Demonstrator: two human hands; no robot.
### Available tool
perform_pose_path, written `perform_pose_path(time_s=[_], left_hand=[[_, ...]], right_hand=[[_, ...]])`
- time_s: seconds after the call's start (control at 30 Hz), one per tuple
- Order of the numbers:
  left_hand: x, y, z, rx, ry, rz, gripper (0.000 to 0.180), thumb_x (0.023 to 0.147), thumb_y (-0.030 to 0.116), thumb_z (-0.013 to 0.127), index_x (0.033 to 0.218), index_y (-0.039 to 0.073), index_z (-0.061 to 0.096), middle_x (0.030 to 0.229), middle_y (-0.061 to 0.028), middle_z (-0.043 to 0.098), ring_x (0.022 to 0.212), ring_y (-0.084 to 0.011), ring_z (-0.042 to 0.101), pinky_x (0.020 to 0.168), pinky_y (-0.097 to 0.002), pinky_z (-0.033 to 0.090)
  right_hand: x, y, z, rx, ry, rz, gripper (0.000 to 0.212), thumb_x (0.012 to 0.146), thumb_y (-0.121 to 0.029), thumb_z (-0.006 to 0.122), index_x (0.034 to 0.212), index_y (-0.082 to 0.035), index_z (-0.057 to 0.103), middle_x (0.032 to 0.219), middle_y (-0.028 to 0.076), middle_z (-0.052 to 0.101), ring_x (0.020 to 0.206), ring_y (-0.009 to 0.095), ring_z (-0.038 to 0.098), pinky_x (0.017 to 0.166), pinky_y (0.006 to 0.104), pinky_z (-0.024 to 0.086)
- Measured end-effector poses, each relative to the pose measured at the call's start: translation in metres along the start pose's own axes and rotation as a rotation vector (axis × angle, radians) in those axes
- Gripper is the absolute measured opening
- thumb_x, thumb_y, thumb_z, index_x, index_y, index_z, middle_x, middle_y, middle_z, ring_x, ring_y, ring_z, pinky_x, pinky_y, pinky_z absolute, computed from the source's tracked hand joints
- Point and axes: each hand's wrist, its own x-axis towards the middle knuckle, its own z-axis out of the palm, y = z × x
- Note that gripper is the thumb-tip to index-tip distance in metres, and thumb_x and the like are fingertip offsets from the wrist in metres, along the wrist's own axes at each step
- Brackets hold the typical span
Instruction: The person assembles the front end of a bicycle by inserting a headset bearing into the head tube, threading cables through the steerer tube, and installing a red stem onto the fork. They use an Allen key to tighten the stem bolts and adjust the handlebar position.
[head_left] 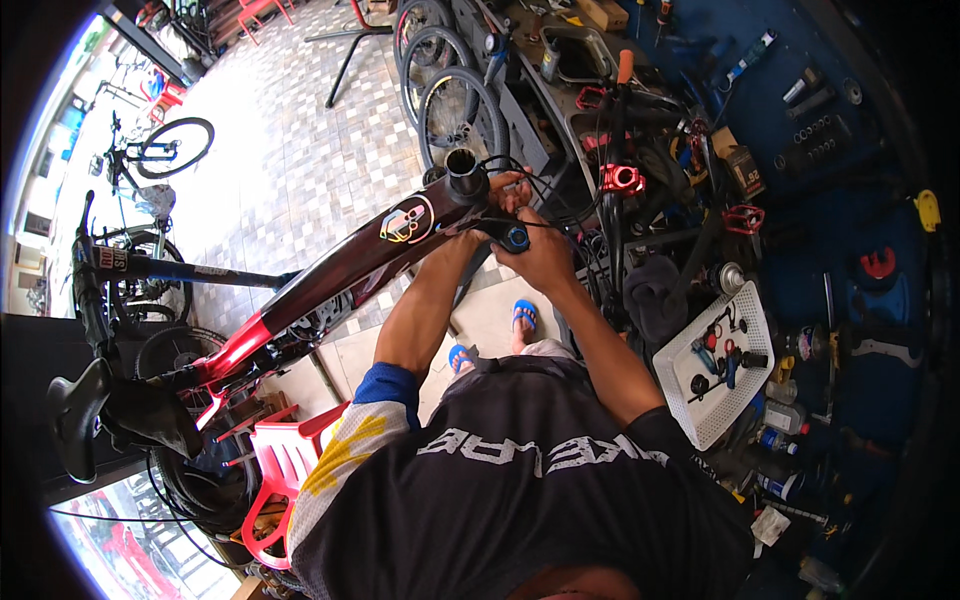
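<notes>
A dark red bicycle frame [345, 262] slants across in front of me, with a black tube opening [460, 162] at its front end. Beside it juts a black fork crown [492, 228] with a blue round cap [516, 238]. My left hand [512, 190] reaches past the frame's front end, its fingers curled beside thin black cables [528, 172]; what they hold is hidden. Close to it, my right hand [545, 255] is closed against the fork crown, its thumb just below the blue cap. The fingertips of both hands nearly meet.
A handlebar with a red stem [622, 180] lies at right, beside a white perforated basket [712, 420] of small parts. Tools hang on a blue board [800, 60]. Bicycle wheels [462, 115] stand ahead; a red chair [290, 455] and black saddle [75, 425] are at left.
</notes>
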Motion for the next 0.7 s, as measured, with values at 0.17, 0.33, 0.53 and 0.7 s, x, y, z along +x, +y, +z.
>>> perform_pose_path(time_s=[0.17, 0.33, 0.53, 0.7], left_hand=[[-0.001, -0.001, 0.005, -0.02, -0.036, 0.014, 0.029, 0.102, 0.013, 0.051, 0.128, 0.001, 0.057, 0.099, -0.0144, 0.063, 0.093, -0.02, 0.065, 0.061, -0.019, 0.061], [0.005, 0.008, -0.026, -0.068, -0.058, 0.053, 0.026, 0.101, 0.014, 0.053, 0.122, 0.001, 0.059, 0.1, -0.0158, 0.065, 0.089, -0.0239, 0.068, 0.064, -0.0264, 0.063], [-0.014, -0.025, -0.04, 0.125, 0.297, 0.49, 0.032, 0.097, 0.022, 0.061, 0.119, -0.001, 0.06, 0.102, -0.0175, 0.066, 0.098, -0.0339, 0.067, 0.086, -0.0452, 0.059], [-0.058, -0.075, 0.009, 0.152, 0.041, 0.722, 0.04, 0.096, 0.036, 0.058, 0.113, 0.0, 0.059, 0.101, -0.0156, 0.066, 0.105, -0.0347, 0.064, 0.099, -0.0489, 0.052]], right_hand=[[0.004, -0.001, -0.005, 0.035, -0.011, -0.011, 0.048, 0.07, -0.025, 0.08, 0.107, -0.006, 0.057, 0.093, 0.019, 0.069, 0.089, 0.041, 0.067, 0.074, 0.0458, 0.053], [0.001, -0.006, 0.003, 0.166, 0.0, -0.043, 0.049, 0.069, -0.022, 0.077, 0.109, -0.002, 0.056, 0.092, 0.02, 0.068, 0.088, 0.04, 0.068, 0.073, 0.0426, 0.053], [-0.009, -0.006, 0.015, 0.121, 0.001, -0.055, 0.057, 0.071, -0.022, 0.072, 0.12, 0.0, 0.054, 0.106, 0.024, 0.065, 0.102, 0.042, 0.063, 0.087, 0.0457, 0.051], [-0.019, -0.007, 0.018, 0.069, 0.016, 0.003, 0.063, 0.073, -0.024, 0.072, 0.127, 0.0, 0.05, 0.123, 0.025, 0.06, 0.114, 0.043, 0.058, 0.094, 0.0466, 0.048]])
